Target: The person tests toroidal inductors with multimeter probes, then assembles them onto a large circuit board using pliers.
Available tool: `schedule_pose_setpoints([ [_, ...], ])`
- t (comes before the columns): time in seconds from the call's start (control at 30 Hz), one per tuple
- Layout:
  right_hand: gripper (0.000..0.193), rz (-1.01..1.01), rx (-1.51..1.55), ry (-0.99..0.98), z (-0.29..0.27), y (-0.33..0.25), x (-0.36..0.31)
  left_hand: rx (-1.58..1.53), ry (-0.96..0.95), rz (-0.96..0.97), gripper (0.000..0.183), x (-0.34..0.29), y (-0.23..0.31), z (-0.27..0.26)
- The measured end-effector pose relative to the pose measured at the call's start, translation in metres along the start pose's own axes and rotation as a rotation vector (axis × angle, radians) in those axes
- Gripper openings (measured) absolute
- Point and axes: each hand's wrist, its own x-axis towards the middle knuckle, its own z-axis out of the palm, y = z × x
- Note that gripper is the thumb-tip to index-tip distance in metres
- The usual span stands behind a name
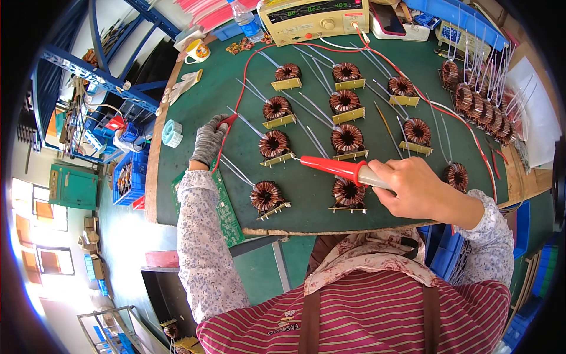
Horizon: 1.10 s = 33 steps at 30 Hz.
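Observation:
My left hand [209,140], in a grey glove, is closed on a red clip [229,120] at the left end of the rows of coils. The clip sits at the tip of a wire lead from a copper toroid coil [275,143]. My bare right hand [410,190] grips a red and white test probe [330,167] with its metal tip pointing left. That tip is at the right edge of the same coil's small base board [278,159]; whether it touches a pin is too small to tell. Another toroid coil [348,192] lies partly behind the probe.
Several more toroid coils [346,137] stand in rows on the green mat [318,221]. A meter with a lit display [315,23] is at the back, joined to red wires. More coils [480,106] crowd the right. A green circuit board [227,215], cup [197,52] and tape roll [172,134] lie left.

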Motion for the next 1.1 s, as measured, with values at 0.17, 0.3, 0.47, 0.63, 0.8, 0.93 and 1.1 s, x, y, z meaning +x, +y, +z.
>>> schedule_pose_setpoints([
  [0.17, 0.034, 0.012, 0.011, -0.002, 0.000, 0.000, -0.003, 0.007, -0.040, -0.104, 0.028, -0.002, 0.012, -0.002],
  [0.3, 0.034, 0.012, 0.015, 0.024, -0.002, -0.001, -0.007, 0.006, -0.030, -0.024, 0.028, 0.001, 0.002, 0.000],
  [0.47, 0.037, 0.021, 0.038, 0.020, -0.003, -0.002, -0.009, 0.005, -0.022, -0.018, 0.028, 0.000, 0.004, 0.001],
  [0.63, 0.038, 0.018, 0.037, 0.025, -0.006, -0.004, -0.009, 0.018, -0.030, -0.045, 0.028, -0.001, 0.008, -0.001],
  [0.8, 0.038, 0.017, 0.045, 0.034, -0.006, -0.005, -0.010, 0.001, -0.030, -0.039, 0.028, -0.002, 0.007, -0.001],
  [0.93, 0.021, 0.029, 0.036, 0.035, -0.009, -0.008, -0.011, 0.015, -0.032, -0.037, 0.028, -0.001, 0.006, 0.000],
  [1.1, 0.022, 0.014, 0.042, 0.059, -0.010, -0.009, -0.012, 0.014, -0.009, 0.000, 0.028, 0.001, -0.001, 0.001],
])
